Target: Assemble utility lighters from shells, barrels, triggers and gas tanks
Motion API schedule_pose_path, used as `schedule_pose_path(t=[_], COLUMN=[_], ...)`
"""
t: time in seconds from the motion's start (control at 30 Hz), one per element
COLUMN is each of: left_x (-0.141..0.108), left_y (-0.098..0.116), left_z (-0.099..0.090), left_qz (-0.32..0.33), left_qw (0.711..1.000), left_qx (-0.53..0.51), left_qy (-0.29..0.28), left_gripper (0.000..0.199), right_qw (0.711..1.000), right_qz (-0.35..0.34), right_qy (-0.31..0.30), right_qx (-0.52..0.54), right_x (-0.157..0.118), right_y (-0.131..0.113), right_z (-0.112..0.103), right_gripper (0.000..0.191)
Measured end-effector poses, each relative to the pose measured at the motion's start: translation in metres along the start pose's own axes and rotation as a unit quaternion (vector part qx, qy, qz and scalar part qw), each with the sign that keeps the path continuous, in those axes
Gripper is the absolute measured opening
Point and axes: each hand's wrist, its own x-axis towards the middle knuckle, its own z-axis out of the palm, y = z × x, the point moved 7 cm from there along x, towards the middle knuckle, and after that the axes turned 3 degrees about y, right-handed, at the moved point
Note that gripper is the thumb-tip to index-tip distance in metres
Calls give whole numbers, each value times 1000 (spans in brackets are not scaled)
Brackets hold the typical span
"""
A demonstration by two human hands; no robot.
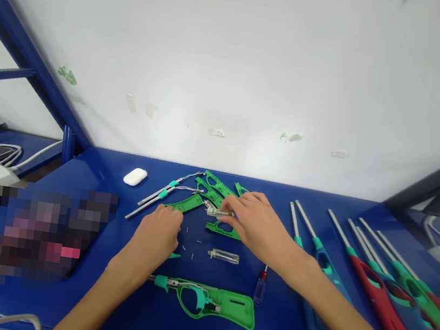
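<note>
My right hand (251,218) pinches a clear lighter fuel tank (217,212) above the green parts, its valve end pointing left. Fingers curled, my left hand (159,230) is at the near end of a green lighter shell half (188,203); what its fingertips grip is hidden. Between the hands and me lies a second clear fuel tank (224,256), with several small metal pins (187,230) to its left. Closer still, an opened green lighter half (235,306) carries a metal tube, teal trigger (200,298) and wire.
Metal lighter tubes with wires (153,199) and more green shell halves (217,186) lie behind. A clear-handled screwdriver (261,286) is under my right forearm. Several assembled lighters (384,308) fill the right side. A white earbud case (135,176) and a blurred dark object (46,233) are left.
</note>
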Motion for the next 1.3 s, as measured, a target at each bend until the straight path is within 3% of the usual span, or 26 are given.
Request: schedule_pose_path(t=[0.17, 0.3, 0.43, 0.57, 0.77, 0.97, 1.3], left_x=[10, 23, 30, 25, 8, 0, -7], left_y=[-7, -3, 18, 34, 43, 45, 42], left_z=[-7, -27, -45, -47, -49, -54, -51], left_qz=[17, 65, 142, 209, 279, 264, 233], left_qw=[998, 981, 934, 868, 801, 783, 787], left_qx=[-57, -144, -240, -308, -340, -356, -339], left_qy=[38, 112, 223, 328, 406, 436, 460], left_gripper=[24, 20, 17, 17, 16, 14, 15], right_qw=[997, 993, 989, 985, 976, 974, 972], right_qz=[19, 35, 50, 73, 103, 90, 85], right_qy=[33, 69, 94, 106, 117, 126, 121], right_qx=[61, 94, 104, 116, 150, 168, 182], right_x=[-17, -23, -28, -32, -34, -36, -37], right_y=[11, 15, 17, 19, 21, 15, 13], right_z=[-2, -1, 2, 5, 7, 0, 0], right_gripper=[8, 11, 26, 20, 18, 21, 24])
